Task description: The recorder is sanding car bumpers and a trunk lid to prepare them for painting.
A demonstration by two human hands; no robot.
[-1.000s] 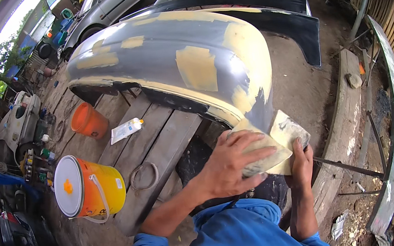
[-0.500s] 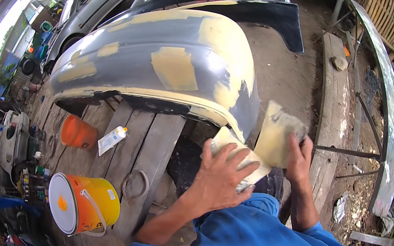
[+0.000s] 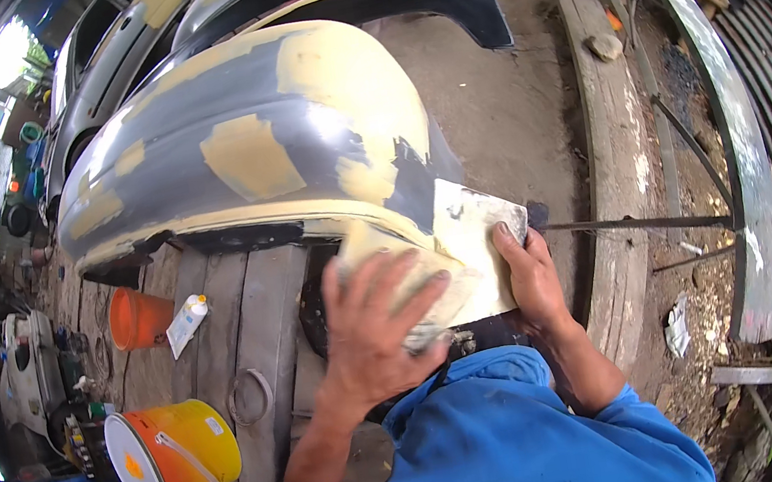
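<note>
My left hand [image 3: 374, 331] is blurred, its fingers laid across a cream-smeared flat piece [image 3: 410, 272], which it holds. In my right hand [image 3: 535, 281] is a pale, thin plate [image 3: 478, 228] smeared with cream filler and dark marks, gripped at its right edge with the thumb on top. The two pieces overlap in front of my chest; whether they touch is unclear. Just beyond them lies a grey car bumper [image 3: 173, 162] with cream filler patches, its near right end close to the plate.
On the wooden planks [image 3: 266, 332] at left stand a yellow-orange lidded bucket [image 3: 189, 456], an orange pot [image 3: 138, 318], a white tube [image 3: 188, 325] and a ring [image 3: 250, 396]. A dark fender [image 3: 457, 9] lies behind the bumper. Rightward are a timber beam [image 3: 609, 180] and thin metal bars [image 3: 640, 223].
The view has turned, shifting the bumper leftward in the picture. My hands have drawn closer, and the two filler-smeared pieces now overlap more. The right plate's surface lies more squarely in view.
</note>
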